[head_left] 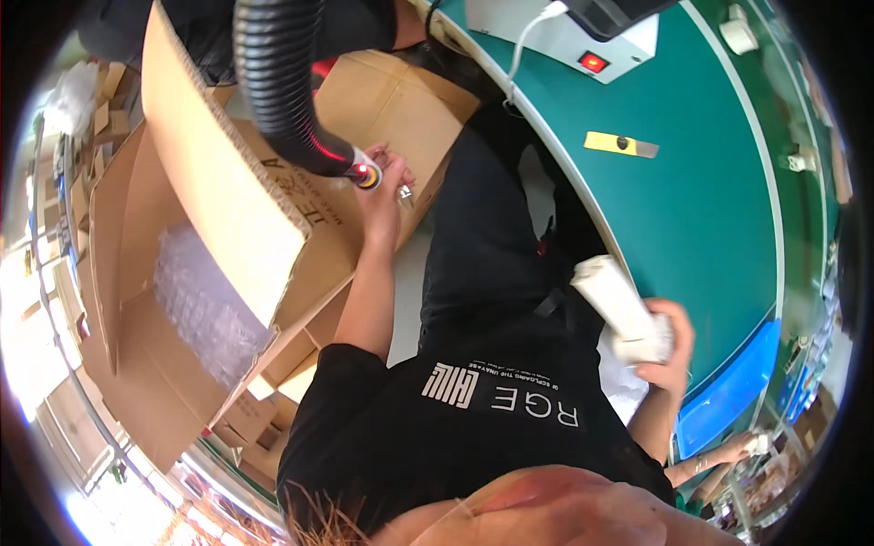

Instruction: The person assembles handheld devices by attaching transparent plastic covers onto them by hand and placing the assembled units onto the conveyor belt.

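On the right, beside the table's edge, my right hand (672, 348) is closed around the end of a long white box (614, 298), blurred by motion. The box tilts up and to the left, and its lower end by my palm looks wider. My left hand (387, 187) is raised over the flap of a large cardboard box (319, 214), its fingers curled. A small shiny bit shows by those fingers, too small to name. Partly in front of that hand is the tip of a black ribbed hose (282, 82) with a red light.
A green table (701, 209) curves along the right, bearing a white power box (596, 50) with a red switch and a yellow strip (621, 145). Clear plastic wrap (205, 300) lies inside the cardboard box. A blue bin (728, 391) and another person's hand (736, 448) are lower right.
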Demonstrator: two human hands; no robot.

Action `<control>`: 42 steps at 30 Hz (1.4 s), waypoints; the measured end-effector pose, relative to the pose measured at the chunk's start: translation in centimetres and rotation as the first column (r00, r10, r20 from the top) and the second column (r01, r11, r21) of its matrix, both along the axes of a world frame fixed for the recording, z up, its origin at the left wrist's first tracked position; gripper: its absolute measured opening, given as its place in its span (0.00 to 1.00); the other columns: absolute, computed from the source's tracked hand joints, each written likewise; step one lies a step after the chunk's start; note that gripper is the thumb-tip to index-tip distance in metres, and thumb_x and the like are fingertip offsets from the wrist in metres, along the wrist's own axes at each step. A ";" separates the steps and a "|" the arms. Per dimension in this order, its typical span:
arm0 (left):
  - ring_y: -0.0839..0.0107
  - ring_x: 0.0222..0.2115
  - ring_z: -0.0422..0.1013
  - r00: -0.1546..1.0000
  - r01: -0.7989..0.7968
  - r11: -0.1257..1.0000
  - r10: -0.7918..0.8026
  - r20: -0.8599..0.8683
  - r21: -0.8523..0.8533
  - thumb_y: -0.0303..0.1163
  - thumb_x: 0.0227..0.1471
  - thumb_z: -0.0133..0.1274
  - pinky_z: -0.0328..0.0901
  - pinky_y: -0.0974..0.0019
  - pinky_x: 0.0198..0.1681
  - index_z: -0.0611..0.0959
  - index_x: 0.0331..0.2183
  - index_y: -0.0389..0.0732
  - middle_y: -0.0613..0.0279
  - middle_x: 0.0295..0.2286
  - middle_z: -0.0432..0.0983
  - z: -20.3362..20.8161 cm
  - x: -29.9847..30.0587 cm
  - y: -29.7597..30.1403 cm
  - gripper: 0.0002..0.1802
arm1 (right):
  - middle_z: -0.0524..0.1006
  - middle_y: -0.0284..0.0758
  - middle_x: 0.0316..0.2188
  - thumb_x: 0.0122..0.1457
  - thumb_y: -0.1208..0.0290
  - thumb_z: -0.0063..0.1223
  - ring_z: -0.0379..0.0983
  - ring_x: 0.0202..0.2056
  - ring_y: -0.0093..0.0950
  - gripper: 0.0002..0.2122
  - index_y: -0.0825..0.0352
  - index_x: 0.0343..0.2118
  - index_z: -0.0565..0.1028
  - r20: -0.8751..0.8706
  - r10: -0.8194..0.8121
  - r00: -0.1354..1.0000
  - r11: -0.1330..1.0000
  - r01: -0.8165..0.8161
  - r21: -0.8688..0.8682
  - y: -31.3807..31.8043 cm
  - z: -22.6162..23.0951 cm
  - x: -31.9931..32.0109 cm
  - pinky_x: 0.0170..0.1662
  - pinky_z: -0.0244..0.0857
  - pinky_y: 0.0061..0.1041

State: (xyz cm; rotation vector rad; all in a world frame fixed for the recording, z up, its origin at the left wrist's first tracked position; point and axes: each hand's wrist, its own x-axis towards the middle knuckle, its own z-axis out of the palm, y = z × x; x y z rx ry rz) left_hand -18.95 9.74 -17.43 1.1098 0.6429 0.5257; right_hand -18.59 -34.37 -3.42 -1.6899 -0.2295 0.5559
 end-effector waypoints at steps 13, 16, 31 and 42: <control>0.71 0.48 0.69 0.960 0.220 0.843 -0.278 -0.047 -0.490 0.41 0.64 0.45 0.66 0.65 0.52 0.68 0.53 0.43 0.62 0.48 0.70 -5.6 -4.3 -10.1 0.20 | 0.76 0.39 0.43 0.55 0.68 0.63 0.74 0.44 0.27 0.24 0.76 0.51 0.69 -0.659 0.201 0.724 0.847 0.209 0.488 28.7 -10.0 3.5 0.48 0.68 0.26; 0.69 0.38 0.74 0.929 0.356 0.888 -0.369 0.011 -0.293 0.33 0.59 0.53 0.71 0.64 0.42 0.71 0.48 0.41 0.59 0.38 0.73 -9.8 -5.3 -11.2 0.17 | 0.75 0.37 0.43 0.59 0.71 0.57 0.74 0.47 0.29 0.20 0.71 0.51 0.67 -0.754 0.312 0.578 0.780 0.296 0.551 30.9 -9.6 3.4 0.47 0.73 0.43; 0.72 0.34 0.74 0.938 0.297 0.938 -0.321 -0.128 -0.180 0.30 0.56 0.54 0.70 0.65 0.37 0.74 0.46 0.38 0.61 0.35 0.75 -7.7 -4.1 -9.5 0.15 | 0.72 0.37 0.47 0.38 0.81 0.65 0.68 0.52 0.40 0.27 0.63 0.47 0.72 0.651 0.419 0.633 0.888 -0.436 -0.148 24.5 -7.1 6.5 0.52 0.66 0.35; 0.63 0.42 0.74 0.472 0.867 0.263 -0.706 -0.527 0.424 0.26 0.40 0.66 0.66 0.64 0.49 0.75 0.52 0.38 0.54 0.41 0.76 7.4 -2.7 -4.0 0.34 | 0.72 0.39 0.48 0.38 0.83 0.67 0.69 0.52 0.40 0.30 0.65 0.49 0.71 0.298 0.293 0.908 0.956 -0.281 -0.082 11.3 -3.7 3.2 0.55 0.64 0.33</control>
